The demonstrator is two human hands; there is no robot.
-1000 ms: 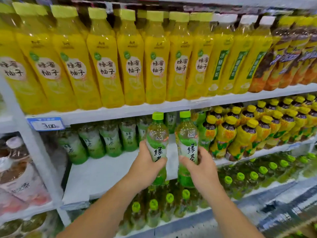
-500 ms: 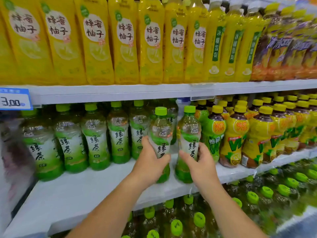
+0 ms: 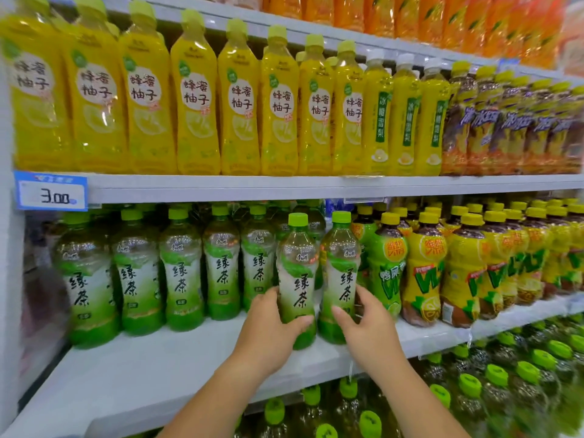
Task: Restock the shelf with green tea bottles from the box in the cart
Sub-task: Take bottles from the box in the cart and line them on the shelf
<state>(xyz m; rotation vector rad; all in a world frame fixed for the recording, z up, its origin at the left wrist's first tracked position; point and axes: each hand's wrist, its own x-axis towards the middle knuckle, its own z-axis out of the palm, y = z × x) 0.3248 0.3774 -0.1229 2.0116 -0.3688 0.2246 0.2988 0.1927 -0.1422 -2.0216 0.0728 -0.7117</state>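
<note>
Two green tea bottles stand upright side by side on the white middle shelf (image 3: pixel 158 365). My left hand (image 3: pixel 268 330) grips the lower half of the left bottle (image 3: pixel 297 273), thumb across its front. My right hand (image 3: pixel 368 327) holds the right bottle (image 3: pixel 339 267) low down, fingers curled round its base. Both bottles have green caps and white-green labels. Several more green tea bottles (image 3: pixel 180 273) stand in a row further back and to the left. The box and the cart are out of view.
Yellow-capped lemon tea bottles (image 3: pixel 423 267) crowd the shelf right of my hands. Yellow honey-pomelo bottles (image 3: pixel 196 99) fill the shelf above, over a price tag (image 3: pixel 52 195) reading 3.00. Green-capped bottles (image 3: pixel 467 387) sit on the shelf below. Bare shelf lies front left.
Both bottles went from raised in front of the shelf to standing on its surface, pushed in toward the row. The view rose and closed in on the shelf.
</note>
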